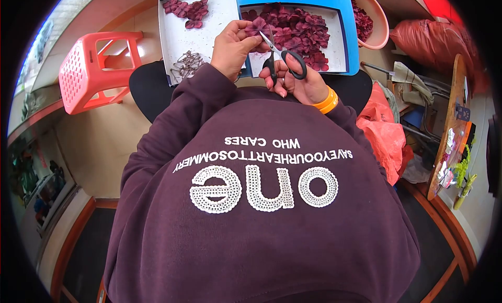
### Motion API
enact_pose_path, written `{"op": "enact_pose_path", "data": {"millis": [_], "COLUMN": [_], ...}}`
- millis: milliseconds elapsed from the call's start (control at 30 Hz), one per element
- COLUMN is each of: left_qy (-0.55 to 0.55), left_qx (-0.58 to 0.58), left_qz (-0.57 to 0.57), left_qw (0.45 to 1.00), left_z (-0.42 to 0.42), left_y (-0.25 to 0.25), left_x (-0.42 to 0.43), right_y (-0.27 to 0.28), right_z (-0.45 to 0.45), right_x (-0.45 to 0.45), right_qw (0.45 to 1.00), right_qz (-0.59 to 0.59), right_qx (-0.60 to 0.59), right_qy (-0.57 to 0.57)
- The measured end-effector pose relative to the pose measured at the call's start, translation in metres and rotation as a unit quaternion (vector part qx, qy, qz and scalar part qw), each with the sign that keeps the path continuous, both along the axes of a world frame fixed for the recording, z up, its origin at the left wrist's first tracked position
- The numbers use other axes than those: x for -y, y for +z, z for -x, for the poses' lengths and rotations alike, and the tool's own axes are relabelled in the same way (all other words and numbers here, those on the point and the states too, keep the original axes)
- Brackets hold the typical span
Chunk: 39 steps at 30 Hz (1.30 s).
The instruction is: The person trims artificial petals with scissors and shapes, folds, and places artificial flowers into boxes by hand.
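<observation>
A burgundy fabric flower [256,26] is pinched in the fingers of my left hand [230,47], above the inner edges of two shallow trays. My right hand [303,84] grips black-handled scissors [294,65], their blades pointing up and left against the flower. Whether the blades are fully closed I cannot tell. Below and beyond my hands, a heap of burgundy flowers [300,33] fills much of the right tray [339,46]. In the left tray [222,7] lie a small group of flowers [188,11] and a tangle of thin dark scraps [187,65].
At the left stands a pink plastic stool [78,73]. A pink basin [384,28] with more burgundy flowers sits at the upper right. Red plastic bags [434,38] and a wooden board [452,114] are along the right side.
</observation>
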<state>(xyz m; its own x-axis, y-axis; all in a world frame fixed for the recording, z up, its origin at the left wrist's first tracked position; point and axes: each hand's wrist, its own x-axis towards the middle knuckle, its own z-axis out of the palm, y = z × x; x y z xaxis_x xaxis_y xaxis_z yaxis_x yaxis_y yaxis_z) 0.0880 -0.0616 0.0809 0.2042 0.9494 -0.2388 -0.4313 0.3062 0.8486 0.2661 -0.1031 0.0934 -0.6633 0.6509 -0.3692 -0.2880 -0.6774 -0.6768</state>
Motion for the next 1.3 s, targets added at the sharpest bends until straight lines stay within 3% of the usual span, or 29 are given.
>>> {"op": "enact_pose_path", "data": {"millis": [767, 1300], "left_qy": [-0.020, 0.044], "left_qx": [-0.026, -0.024], "left_qz": [-0.049, -0.128], "left_qw": [0.998, 0.991], "left_z": [0.002, -0.009], "left_y": [-0.010, -0.003], "left_x": [0.000, 0.009], "right_y": [-0.004, 0.001], "right_z": [0.000, 0.006], "right_x": [0.001, 0.004], "right_qw": [0.999, 0.993], "right_qz": [0.030, 0.072], "right_qx": [-0.027, -0.084], "right_qy": [-0.003, -0.047]}}
